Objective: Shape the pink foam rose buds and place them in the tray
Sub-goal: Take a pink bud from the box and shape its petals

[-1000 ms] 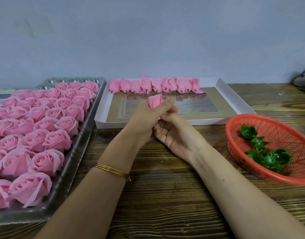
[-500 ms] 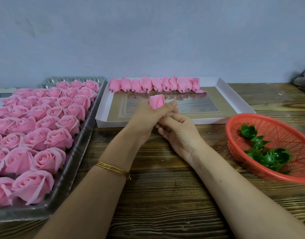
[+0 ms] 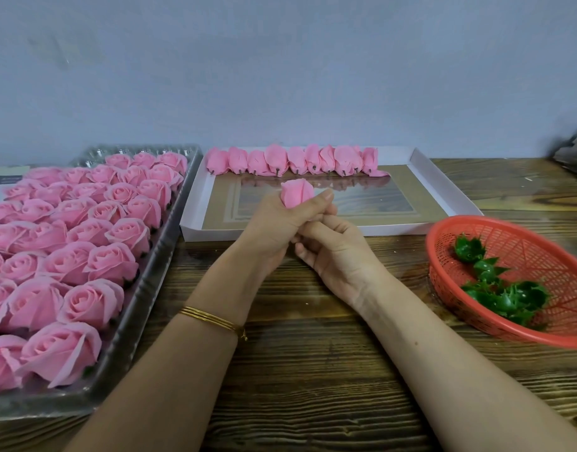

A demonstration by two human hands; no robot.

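Bud [image 3: 296, 197] turned slightly in left hand [image 3: 277, 226], tray's [image 3: 411, 228] near edge below

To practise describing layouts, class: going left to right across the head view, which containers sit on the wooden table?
Clear plastic tray of opened pink foam roses → white cardboard tray with a row of pink buds → red plastic mesh basket of green calyxes.

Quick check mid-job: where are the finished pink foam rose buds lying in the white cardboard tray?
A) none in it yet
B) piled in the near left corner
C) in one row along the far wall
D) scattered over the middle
C: the shaped pink foam rose buds lie side by side against the far wall of the white cardboard tray; the left hand grips one more pink foam bud.
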